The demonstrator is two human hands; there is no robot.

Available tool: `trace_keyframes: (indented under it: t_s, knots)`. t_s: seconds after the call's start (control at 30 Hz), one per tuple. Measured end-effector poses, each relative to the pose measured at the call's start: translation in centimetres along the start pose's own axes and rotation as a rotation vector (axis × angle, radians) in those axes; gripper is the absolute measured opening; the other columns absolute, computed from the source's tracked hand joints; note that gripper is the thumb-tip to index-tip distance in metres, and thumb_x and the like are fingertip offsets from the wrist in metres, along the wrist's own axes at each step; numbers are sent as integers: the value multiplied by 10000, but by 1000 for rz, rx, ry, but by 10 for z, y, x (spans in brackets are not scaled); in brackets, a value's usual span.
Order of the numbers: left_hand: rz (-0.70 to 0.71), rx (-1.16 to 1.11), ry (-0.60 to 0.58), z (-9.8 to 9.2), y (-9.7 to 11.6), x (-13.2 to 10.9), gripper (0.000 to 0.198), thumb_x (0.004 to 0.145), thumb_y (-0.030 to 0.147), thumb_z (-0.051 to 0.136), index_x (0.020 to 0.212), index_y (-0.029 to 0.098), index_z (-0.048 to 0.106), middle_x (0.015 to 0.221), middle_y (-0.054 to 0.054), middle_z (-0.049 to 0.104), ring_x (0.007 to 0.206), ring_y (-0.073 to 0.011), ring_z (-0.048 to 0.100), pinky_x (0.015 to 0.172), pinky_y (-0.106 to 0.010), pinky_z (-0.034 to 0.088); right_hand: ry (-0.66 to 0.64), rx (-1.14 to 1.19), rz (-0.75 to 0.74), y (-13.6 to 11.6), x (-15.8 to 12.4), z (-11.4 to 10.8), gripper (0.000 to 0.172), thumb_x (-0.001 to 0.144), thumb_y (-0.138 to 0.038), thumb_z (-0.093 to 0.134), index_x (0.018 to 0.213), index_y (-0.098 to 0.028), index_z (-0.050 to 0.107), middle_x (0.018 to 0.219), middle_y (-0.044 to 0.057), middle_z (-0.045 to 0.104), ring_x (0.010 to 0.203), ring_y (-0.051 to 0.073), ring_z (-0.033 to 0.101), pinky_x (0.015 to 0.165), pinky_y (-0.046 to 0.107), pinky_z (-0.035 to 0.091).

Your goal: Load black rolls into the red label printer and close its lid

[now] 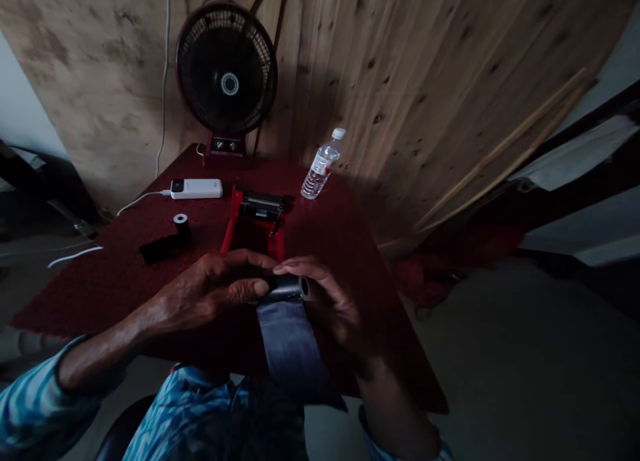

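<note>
Presently, the roll of dark film (285, 291) is held above the near part of the red table (350, 248), just in front of the red-framed device (278, 242). The left hand (210, 294) pinches its left end, thumb on the near face; the right hand (330, 294) arches its fingers over the open-cored right end — whether its thumb grips cannot be told. A loose strip (290, 344) hangs from the roll toward the lap. Risks, in judgement: should the left pinch slacken, the roll could spin and pay out more film; the hanging strip could crease or snag on the table edge if the hands shift sideways. The water bottle (316, 178) appears well clear of both hands. Obscured: the left fingertips behind the roll, the device's near end, and the strip's lower end — lost in shadow against dark clothing.
</note>
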State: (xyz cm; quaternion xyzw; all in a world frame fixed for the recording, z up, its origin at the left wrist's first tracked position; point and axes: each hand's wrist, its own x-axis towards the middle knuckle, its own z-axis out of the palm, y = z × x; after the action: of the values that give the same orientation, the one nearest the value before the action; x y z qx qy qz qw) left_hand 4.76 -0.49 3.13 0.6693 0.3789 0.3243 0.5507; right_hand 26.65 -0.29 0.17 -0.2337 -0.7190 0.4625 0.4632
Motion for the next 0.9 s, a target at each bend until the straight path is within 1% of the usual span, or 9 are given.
trace_keyframes:
  t_s: [0.1,0.17,0.23,0.3,0.4,0.5,0.6,0.73,0.9]
  knots:
    - [-25,16,-19,-12,-2,-8,355,876,357,656,1203,221,663,1169,-80,719,1076,-253,670,917,-350,540,-70,-118,-76,0,2,3,345,969,-391,524,1311,-362,552,1261,34,613,1218,195,548,1068,388,437]
    - [-33,92,-1,-26,-1,-13,348,865,370,663,1186,237,678,1161,-77,726,1061,-258,679,894,-342,553,-63,-175,-83,5,2,0,432,942,-369,569,1368,-343,503,1361,48,554,1254,204,526,1061,380,445]
    - [0,227,66,-42,1,-14,334,860,387,657,1166,257,688,1139,-62,738,1041,-257,687,858,-323,565,45,-219,-25,17,0,-10,464,912,-361,607,1364,-323,509,1398,54,529,1261,210,526,1036,367,467]
    - [78,398,153,-58,2,-9,330,857,394,644,1156,262,690,1120,-51,743,1016,-252,691,828,-310,568,245,-275,74,39,-4,-25,370,915,-352,587,1281,-301,575,1337,52,588,1233,207,555,1039,378,462]
    - [126,683,199,-69,0,13,332,859,353,611,1157,228,684,1103,-60,739,961,-237,692,807,-315,557,485,-377,189,82,-12,-45,288,904,-359,546,1156,-255,638,1221,66,676,1173,227,607,1033,438,458]
    - [47,925,132,-64,-6,44,342,844,275,595,1166,191,672,1109,-81,729,930,-240,694,813,-348,542,510,-439,204,119,-20,-56,260,876,-363,527,1059,-237,662,1110,79,718,1071,230,659,974,433,501]
    - [-67,1157,20,-49,-8,68,373,860,221,565,1223,198,643,1177,-101,707,1021,-296,683,858,-412,526,478,-460,189,138,-26,-58,246,866,-341,509,1029,-245,666,1052,70,731,1019,221,678,937,416,525]
    - [-153,1353,-61,-35,-4,83,380,892,193,512,1251,214,633,1185,-116,706,1047,-326,678,848,-435,528,427,-469,172,145,-27,-57,266,862,-293,489,1059,-256,664,1074,62,732,1037,217,679,956,421,522]
    - [-128,1370,-116,-37,-9,91,333,868,209,573,1177,257,689,1165,-81,716,1045,-305,674,860,-403,525,377,-498,175,147,-27,-55,271,847,-255,491,1050,-264,671,1080,53,732,1047,225,678,966,443,522]
